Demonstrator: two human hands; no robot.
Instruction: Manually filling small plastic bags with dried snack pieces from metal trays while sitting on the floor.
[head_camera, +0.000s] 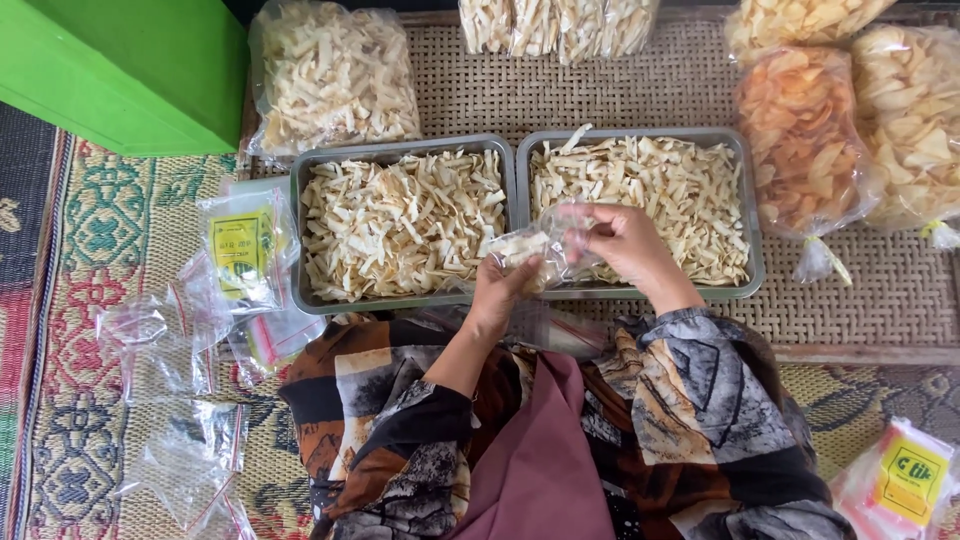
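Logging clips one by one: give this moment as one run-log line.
left hand: holds small clear bag | right hand: at bag mouth | below: two metal trays of pale chips

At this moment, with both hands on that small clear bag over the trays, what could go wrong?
1. The small clear bag is held between the left hand and right hand above the seam between the two metal trays; chips could drop outside.
2. The thin chips may snap if pushed in.
3. The loose empty bags on the mat could slide about.

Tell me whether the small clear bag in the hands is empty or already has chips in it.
Partly filled: pale chips show through the small clear bag, held between the left hand and right hand.
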